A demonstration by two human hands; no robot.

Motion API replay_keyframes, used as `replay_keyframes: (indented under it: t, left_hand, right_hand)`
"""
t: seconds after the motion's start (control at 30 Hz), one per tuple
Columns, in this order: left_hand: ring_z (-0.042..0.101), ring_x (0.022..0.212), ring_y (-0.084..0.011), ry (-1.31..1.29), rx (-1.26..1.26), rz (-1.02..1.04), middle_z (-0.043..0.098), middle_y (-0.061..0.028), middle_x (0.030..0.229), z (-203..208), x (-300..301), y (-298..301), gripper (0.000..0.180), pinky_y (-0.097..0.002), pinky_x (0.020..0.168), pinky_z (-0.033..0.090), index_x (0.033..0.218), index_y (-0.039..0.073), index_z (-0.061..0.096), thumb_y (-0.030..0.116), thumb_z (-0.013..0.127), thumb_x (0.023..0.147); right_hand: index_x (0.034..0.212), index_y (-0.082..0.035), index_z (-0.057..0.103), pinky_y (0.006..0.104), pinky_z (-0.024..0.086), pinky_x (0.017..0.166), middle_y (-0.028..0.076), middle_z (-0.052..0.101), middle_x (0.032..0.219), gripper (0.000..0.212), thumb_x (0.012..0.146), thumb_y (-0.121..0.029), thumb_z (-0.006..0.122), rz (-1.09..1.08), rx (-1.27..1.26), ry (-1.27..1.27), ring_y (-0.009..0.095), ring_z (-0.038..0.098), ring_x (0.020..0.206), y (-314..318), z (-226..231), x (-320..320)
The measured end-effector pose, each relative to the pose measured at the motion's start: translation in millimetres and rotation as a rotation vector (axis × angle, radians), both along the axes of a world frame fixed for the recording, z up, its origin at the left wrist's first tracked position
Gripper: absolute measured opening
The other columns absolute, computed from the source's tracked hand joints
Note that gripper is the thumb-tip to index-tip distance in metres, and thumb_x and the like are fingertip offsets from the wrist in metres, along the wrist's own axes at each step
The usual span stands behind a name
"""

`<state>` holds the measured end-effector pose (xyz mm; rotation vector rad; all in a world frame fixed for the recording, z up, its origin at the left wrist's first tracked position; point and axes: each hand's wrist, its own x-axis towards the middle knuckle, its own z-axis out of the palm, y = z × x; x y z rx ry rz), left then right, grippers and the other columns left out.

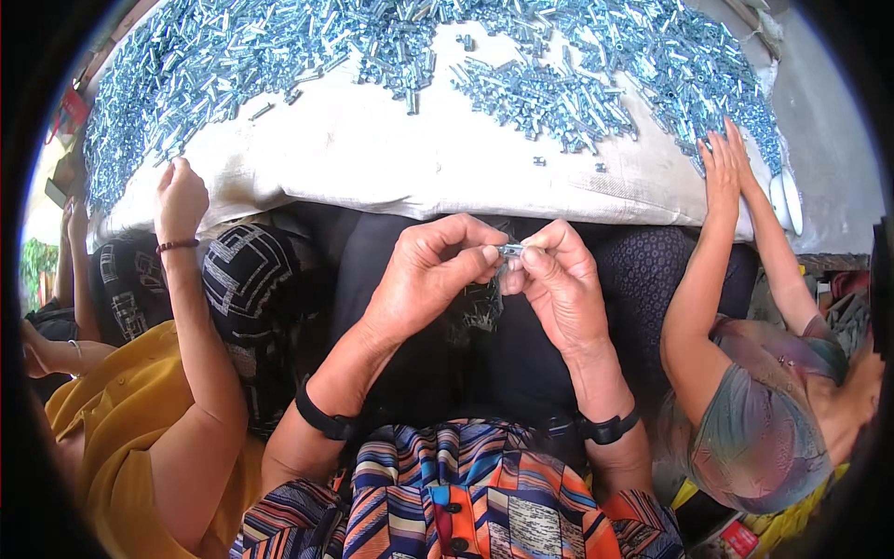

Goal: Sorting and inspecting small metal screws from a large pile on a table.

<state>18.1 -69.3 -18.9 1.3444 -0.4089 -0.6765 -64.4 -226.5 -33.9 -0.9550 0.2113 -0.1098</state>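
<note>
Above my lap, just in front of the table edge, both hands meet on a small shiny metal sleeve, a bluish-silver tube-like piece. My left hand pinches its left end between thumb and forefinger. The other end sits between the thumb and fingers of my right hand. My fingertips cover much of the piece, so its exact form is hard to make out. Similar metal pieces lie heaped across the white woven cloth beyond my hands.
At left, a person in a yellow top has a hand at the near edge of the big heap. On the right, another person's hands touch the right heap. White rounded objects stand by the table's right edge.
</note>
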Motion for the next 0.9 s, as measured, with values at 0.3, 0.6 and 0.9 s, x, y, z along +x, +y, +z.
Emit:
replay_keyframes:
  t: [0.3, 0.6, 0.9]
  left_hand:
    - [0.06, 0.071, -0.0105, 0.247, -0.262, -0.035, 0.064, -0.0069, 0.083, 0, 3, 1, 0.015, -0.0236, 0.067, 0.05, 0.1, -0.001, 0.064, 0.008, 0.059, 0.088]
    - [0.056, 0.077, -0.0076, 0.115, -0.21, -0.049, 0.062, -0.0028, 0.084, -11, -3, 0, 0.016, -0.0233, 0.072, 0.047, 0.1, -0.002, 0.061, 0.008, 0.061, 0.088]
    - [0.057, 0.075, -0.0073, -0.011, -0.091, -0.137, 0.063, -0.0027, 0.08, -4, 3, 4, 0.014, -0.0234, 0.07, 0.048, 0.098, -0.003, 0.063, 0.007, 0.06, 0.088]
  right_hand:
    - [0.091, -0.002, 0.052, 0.0308, 0.053, 0.067, 0.01, 0.061, 0.081, 0.005, 0.092, -0.007, 0.053, 0.054, 0.208, -0.072, 0.016, 0.061, 0.07, -6, -2, -1]
    - [0.092, -0.003, 0.052, 0.0304, 0.054, 0.069, 0.009, 0.061, 0.084, 0.006, 0.093, -0.008, 0.052, -0.009, 0.245, -0.048, 0.015, 0.061, 0.072, 6, -7, -7]
    - [0.091, -0.003, 0.052, 0.0307, 0.055, 0.069, 0.009, 0.06, 0.082, 0.005, 0.093, -0.008, 0.052, -0.007, 0.201, -0.038, 0.016, 0.062, 0.072, 6, -8, -11]
